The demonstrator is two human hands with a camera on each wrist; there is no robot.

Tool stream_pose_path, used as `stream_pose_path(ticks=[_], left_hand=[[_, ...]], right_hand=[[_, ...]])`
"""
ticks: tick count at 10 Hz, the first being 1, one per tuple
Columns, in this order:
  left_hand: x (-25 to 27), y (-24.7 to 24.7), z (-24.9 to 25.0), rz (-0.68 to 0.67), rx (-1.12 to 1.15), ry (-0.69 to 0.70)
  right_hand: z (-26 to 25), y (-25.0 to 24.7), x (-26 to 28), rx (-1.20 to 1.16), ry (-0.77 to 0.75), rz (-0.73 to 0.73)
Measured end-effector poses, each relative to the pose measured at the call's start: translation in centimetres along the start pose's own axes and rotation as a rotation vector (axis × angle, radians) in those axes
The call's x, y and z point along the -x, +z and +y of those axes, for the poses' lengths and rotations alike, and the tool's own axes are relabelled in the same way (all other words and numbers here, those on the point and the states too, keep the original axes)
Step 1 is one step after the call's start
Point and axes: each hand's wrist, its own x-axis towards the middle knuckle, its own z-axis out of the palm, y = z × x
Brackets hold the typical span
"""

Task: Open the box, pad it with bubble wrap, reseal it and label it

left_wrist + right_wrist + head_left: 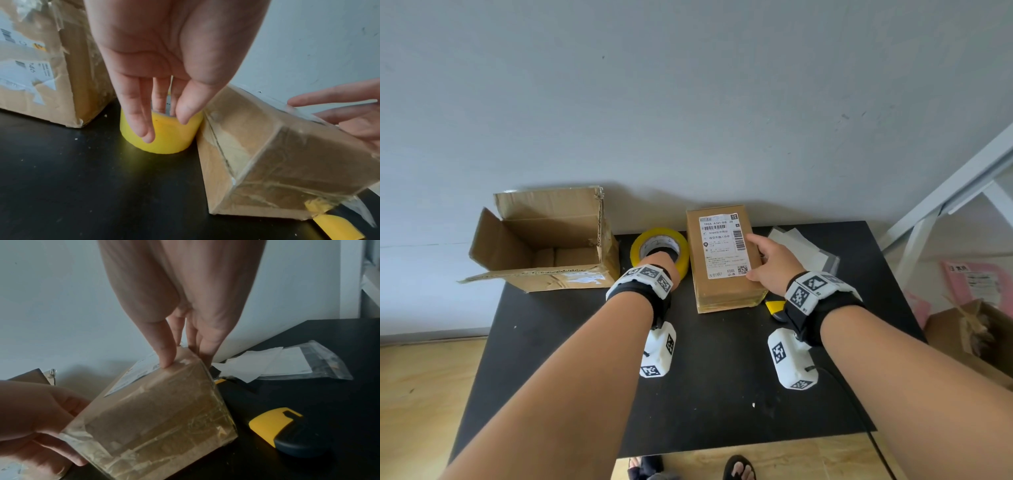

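Observation:
A sealed, tape-wrapped cardboard box point(726, 294) point(267, 154) point(154, 418) lies on the black table point(705, 394), with a white shipping label point(724, 246) on its top face. My right hand point(760, 260) point(185, 358) holds the box's right edge, thumb on top and fingers down the side. A yellow tape roll point(683, 263) point(164, 141) stands just left of the box and touches it. My left hand point(659, 260) point(166, 120) grips the roll from above, middle fingers in the core and thumb on the outer rim.
An open, larger cardboard box point(544, 240) stands at the table's back left, close to the roll. A yellow and black utility knife point(774, 306) point(287, 426) lies right of the sealed box. Papers and a clear bag point(804, 246) point(287, 363) lie behind it.

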Motion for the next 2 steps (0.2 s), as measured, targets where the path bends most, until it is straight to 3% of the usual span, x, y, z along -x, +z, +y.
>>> stream_pose_path(ticks=[2], left_hand=[[-1.2,-1.5,0.1,-0.037,-0.038,0.06]], right_hand=[[-1.4,-0.3,1.1,0.081,-0.026,0.049]])
